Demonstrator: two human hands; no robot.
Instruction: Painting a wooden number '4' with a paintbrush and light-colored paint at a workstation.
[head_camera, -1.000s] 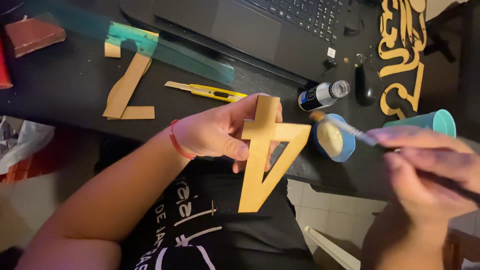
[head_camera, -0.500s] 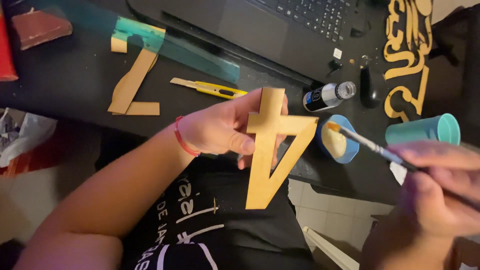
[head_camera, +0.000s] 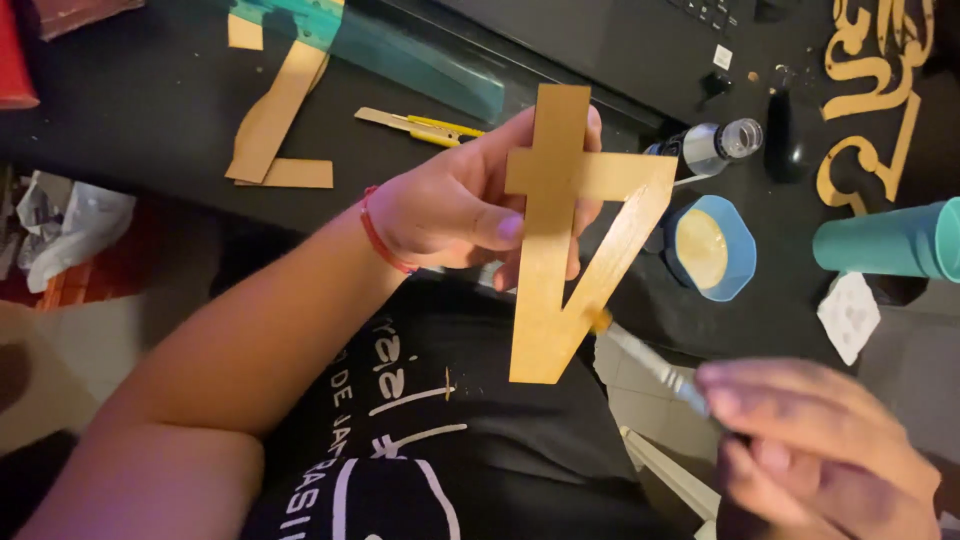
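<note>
Paintbrush (head_camera: 650, 362), formerly above the blue paint dish (head_camera: 711, 247), now tip-to-edge on the gold numeral four (head_camera: 565, 235) beside it, left hand (head_camera: 455, 210) pinching numeral, right hand (head_camera: 820, 450) gripping brush; faces gold, edging ongoing.

Gold cardboard numeral four (head_camera: 560, 250), held upside-down

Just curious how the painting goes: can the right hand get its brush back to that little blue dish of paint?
Probably yes. The right hand holds the brush at the gold numeral, and the blue dish sits just above it on the table, open, with nothing between them.
</note>
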